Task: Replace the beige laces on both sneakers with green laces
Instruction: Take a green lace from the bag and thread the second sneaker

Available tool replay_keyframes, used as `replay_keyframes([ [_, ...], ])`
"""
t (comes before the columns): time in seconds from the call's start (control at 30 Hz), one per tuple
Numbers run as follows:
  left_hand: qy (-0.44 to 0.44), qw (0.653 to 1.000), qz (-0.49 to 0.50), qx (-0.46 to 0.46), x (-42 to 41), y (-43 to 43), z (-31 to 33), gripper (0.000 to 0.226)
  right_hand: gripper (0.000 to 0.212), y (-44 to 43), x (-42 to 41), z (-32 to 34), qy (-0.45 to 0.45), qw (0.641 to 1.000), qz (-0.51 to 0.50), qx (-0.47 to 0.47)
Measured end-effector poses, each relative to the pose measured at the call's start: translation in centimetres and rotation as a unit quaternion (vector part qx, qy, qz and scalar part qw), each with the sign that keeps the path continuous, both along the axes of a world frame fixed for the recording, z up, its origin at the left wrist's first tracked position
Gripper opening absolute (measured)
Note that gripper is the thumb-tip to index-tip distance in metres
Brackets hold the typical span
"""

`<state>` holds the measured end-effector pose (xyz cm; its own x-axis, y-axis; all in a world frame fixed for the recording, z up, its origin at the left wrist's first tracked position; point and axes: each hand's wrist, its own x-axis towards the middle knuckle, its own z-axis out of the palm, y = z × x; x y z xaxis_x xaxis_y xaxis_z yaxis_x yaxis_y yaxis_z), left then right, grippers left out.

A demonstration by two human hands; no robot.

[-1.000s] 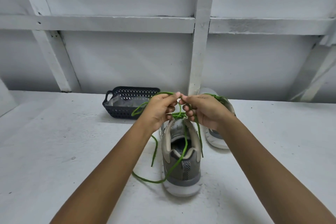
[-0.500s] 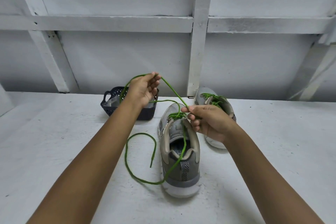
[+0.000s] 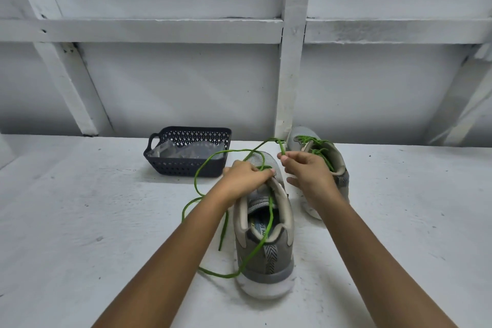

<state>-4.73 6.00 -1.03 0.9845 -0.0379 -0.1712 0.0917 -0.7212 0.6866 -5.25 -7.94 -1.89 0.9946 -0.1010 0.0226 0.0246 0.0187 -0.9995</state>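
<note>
Right hand [image 3: 311, 173] hides far sneaker [image 3: 337, 164] middle; basket [image 3: 183, 166] contents unclear.

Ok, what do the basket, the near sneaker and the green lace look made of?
The basket looks like dark moulded plastic, matte: regular pierced lattice, moulded handle. The near sneaker has a grey mesh-like fabric upper, a beige padded collar and a pale sole, probably foam or rubber. The green lace is thin textile cord, fibre unclear; it lies in limp loops.
</note>
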Motion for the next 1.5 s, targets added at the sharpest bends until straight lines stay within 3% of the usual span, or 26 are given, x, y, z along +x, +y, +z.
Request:
replay_keyframes([
  [0.1, 0.0, 0.995, 0.013, -0.1, 0.0, 0.2, -0.7, 0.033, 0.013, 0.7, 0.4, -1.2, -0.019, 0.999, -0.024, -0.012],
  [0.2, 0.027, 0.97, 0.023, -0.239, 0.2, 0.4, -1.5, 0.009, 0.011, 1.4, 0.6, -2.2, -0.014, 0.998, -0.05, 0.022],
  [0.3, 0.031, 0.946, 0.04, -0.322, 0.3, 0.3, -1.9, 0.007, 0.009, 1.6, 0.7, -3.0, -0.017, 0.997, -0.076, 0.011],
  [0.83, 0.017, 0.918, 0.053, -0.392, 0.1, 0.0, -2.5, 0.018, 0.01, 1.5, 0.4, -4.5, -0.079, 0.985, -0.117, -0.099],
  [1.0, 0.01, 0.927, 0.053, -0.372, 0.0, -0.1, -2.5, 0.016, 0.012, 1.3, 0.3, -4.5, -0.086, 0.984, -0.108, -0.11],
  [1.13, -0.007, 0.945, 0.058, -0.321, 0.1, -0.3, -2.5, 0.031, 0.001, 1.2, 0.4, -4.6, -0.071, 0.987, -0.093, -0.114],
  [1.27, 0.022, 0.966, 0.058, -0.25, 0.4, -0.6, -2.7, 0.025, 0.014, 1.0, 0.5, -4.6, -0.032, 0.992, -0.062, -0.109],
  [1.5, -0.002, 0.999, 0.042, 0.029, 1.6, -1.3, -3.2, 0.018, 0.012, 1.2, 0.9, -3.9, 0.055, 0.997, -0.017, -0.048],
])
